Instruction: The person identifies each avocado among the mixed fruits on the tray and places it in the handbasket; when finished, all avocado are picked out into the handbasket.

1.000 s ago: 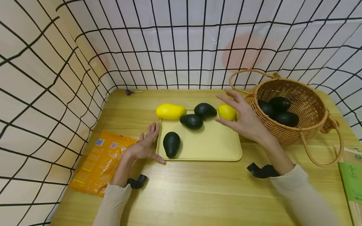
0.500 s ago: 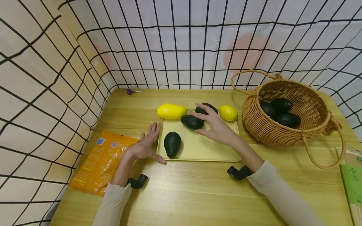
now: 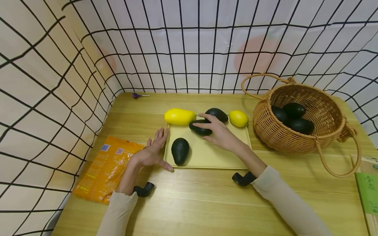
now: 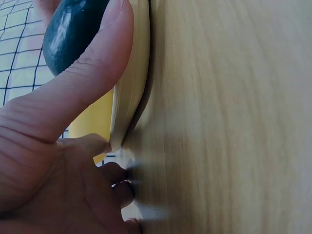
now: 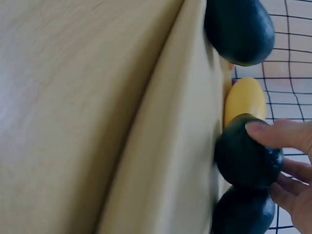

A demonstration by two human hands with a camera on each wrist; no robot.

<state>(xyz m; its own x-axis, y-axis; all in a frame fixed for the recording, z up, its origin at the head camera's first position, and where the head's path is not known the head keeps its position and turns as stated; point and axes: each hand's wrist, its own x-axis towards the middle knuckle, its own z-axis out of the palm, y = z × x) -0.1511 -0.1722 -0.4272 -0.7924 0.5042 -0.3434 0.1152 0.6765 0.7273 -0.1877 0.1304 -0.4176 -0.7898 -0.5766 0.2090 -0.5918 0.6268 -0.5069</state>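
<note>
The middle avocado [image 3: 198, 132] lies in the far half of a pale yellow tray [image 3: 212, 157], in the right hand [image 3: 219, 133], whose grip is narrowed around it.

Nearest on the wood-grained counter [image 3: 189, 200] are a green-and-tan package [image 3: 367, 193] at the right edge and an orange packet [image 3: 103, 173] at the left. Beside the packet is the left hand [image 3: 149, 153], its grip wide and holding nothing: fingers spread by the tray's left side, thumb by its near corner. The left wrist view adds that a fingertip meets the tray's rim while others reach the counter. Within that corner of the tray lies the near avocado [image 3: 180, 151].

Farther in, the head view shows the right hand mostly from above; the right wrist view shows the thumb pressed on one side of the middle avocado, fingers behind it, and the rear avocado [image 3: 218, 114] touching it. A long yellow fruit [image 3: 179, 116] and a lemon [image 3: 238, 118] lie at the tray's far corners; whether they rest inside the rim is unclear.

To the right, visible only from the head, a wicker basket [image 3: 274, 131] with looped handles holds three dark avocados [image 3: 301, 126]. Farthest are a purple lollipop [image 3: 136, 95] and a black wire grid [image 3: 199, 53].
</note>
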